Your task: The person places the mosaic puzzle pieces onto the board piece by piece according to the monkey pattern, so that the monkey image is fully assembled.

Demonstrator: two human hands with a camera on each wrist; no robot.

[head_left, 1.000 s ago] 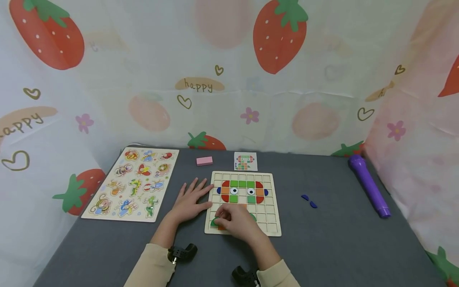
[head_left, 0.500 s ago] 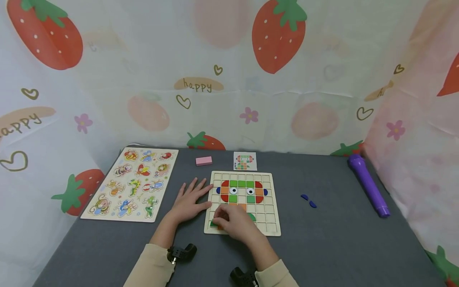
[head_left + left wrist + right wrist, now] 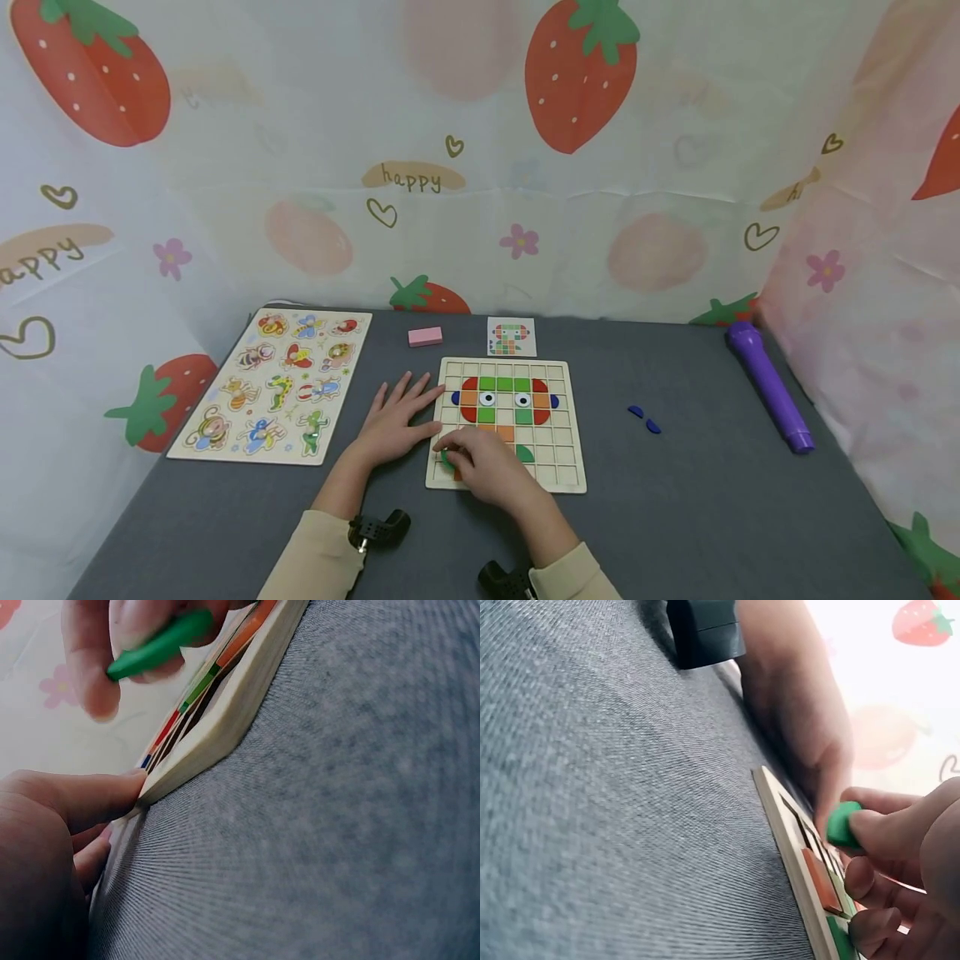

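Observation:
My right hand [image 3: 491, 467] pinches a green puzzle piece [image 3: 843, 824] between thumb and index finger. It holds the green piece over the lower left of a wooden grid board [image 3: 564, 433], and in the left wrist view the piece is clear of the board. My left hand [image 3: 393, 427] lies spread on the table, its fingers and thumb touching the board's left edge. Set in the grid are red, green, orange and blue pieces and two eye pieces [image 3: 487, 400]. Another green piece [image 3: 525, 454] sits lower right of centre. My right hand covers part of the lower rows.
Two blue pieces [image 3: 644, 419] lie on the grey cloth right of the board. A pattern card [image 3: 512, 337] and a pink block [image 3: 425, 337] are behind it. An insect puzzle board [image 3: 273, 387] is at left, a purple tube-shaped thing [image 3: 771, 388] at far right.
My right hand has shifted slightly left across the board's lower left, with the green piece turned in its fingers. The left hand stays in place.

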